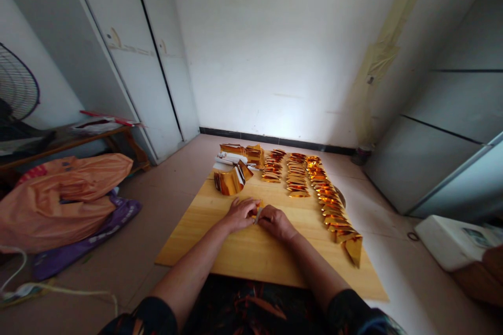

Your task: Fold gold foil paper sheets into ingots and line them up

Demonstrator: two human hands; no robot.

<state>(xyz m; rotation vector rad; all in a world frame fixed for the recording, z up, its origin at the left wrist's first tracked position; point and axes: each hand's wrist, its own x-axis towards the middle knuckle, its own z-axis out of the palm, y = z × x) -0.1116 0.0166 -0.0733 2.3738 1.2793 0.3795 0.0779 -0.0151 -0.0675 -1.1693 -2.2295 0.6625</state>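
Gold-grey paper (258, 214) in fingers (266, 213), visible length slanting forward-right.

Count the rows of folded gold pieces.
3: left row and middle row toward the far side of the board, right row along its right side; none appears hidden.

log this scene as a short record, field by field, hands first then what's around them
left hand: fingers closed on a small gold foil piece
right hand: closed on the same piece, fingers partly hiding it
surface: wooden board
folded foil: three rows to the right, left row, middle row, right row; the last is longest
loose sheets: curved gold foil stack beyond the left hand
floor at left: orange bag, partly over a purple bag
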